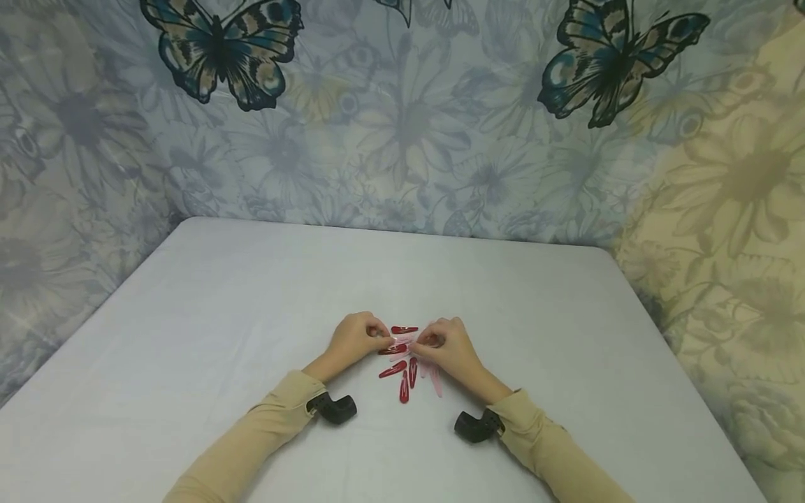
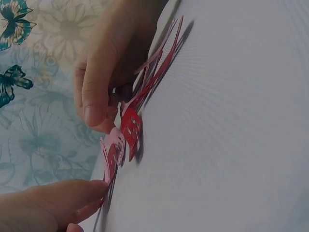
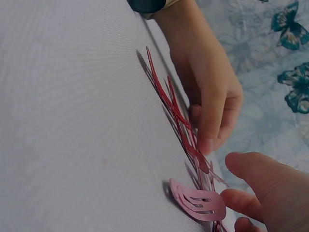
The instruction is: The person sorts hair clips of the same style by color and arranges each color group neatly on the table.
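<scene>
Red and pink snap hair clips lie in a loose cluster at the middle of the white table (image 1: 283,279). My left hand (image 1: 358,339) reaches in from the left and pinches the end of a red hair clip (image 1: 394,349). In the left wrist view that thumb and finger meet at the edge of the pile. From the other side comes my right hand (image 1: 451,349). Its thumb and forefinger stand apart in the right wrist view, the forefinger right at the rim of a pink hair clip (image 3: 200,202). The palm hides some pink clips.
Several red clips, one of them upright toward me (image 1: 404,387), lie nearer than the hands. A pink clip (image 1: 436,382) shows below the right hand. Another red clip (image 1: 404,330) is beyond the fingers. A butterfly-patterned wall covering (image 1: 409,140) rises behind the table.
</scene>
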A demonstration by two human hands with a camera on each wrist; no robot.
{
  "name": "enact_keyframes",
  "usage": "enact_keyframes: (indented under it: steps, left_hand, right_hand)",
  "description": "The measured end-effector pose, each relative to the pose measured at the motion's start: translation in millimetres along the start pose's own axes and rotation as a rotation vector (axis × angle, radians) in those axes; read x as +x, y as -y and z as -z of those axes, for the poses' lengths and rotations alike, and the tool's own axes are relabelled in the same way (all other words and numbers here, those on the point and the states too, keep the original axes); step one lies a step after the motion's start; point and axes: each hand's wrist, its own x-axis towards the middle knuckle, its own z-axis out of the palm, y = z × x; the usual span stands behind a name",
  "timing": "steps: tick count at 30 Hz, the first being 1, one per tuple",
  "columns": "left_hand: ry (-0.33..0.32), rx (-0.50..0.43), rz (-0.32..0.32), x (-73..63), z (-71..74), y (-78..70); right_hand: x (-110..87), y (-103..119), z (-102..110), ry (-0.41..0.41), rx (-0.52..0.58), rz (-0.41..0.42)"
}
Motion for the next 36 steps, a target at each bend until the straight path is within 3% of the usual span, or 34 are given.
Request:
enact_keyframes:
  steps: [12, 19, 30, 36]
  left_hand:
    - [-0.014, 0.003, 0.005, -1.5, -2.0, 2.8]
    - [-0.015, 0.013, 0.013, 0.4, -1.0, -0.5]
    - [0.0, -0.116, 0.06, 5.6, -3.8, -1.6]
    - [-0.008, -0.164, 0.068, 2.3, -0.5, 0.4]
  right_hand:
    - [-0.9, -0.2, -0.3, -0.029, 0.023, -0.039]
    - [2.1, -1.6, 3.5, -0.066, 0.049, -0.14]
    - [9.1, -5.7, 17.1, 0.012, -0.075, -0.26]
    - [12.5, -6.2, 18.7, 0.032, -0.06, -0.304]
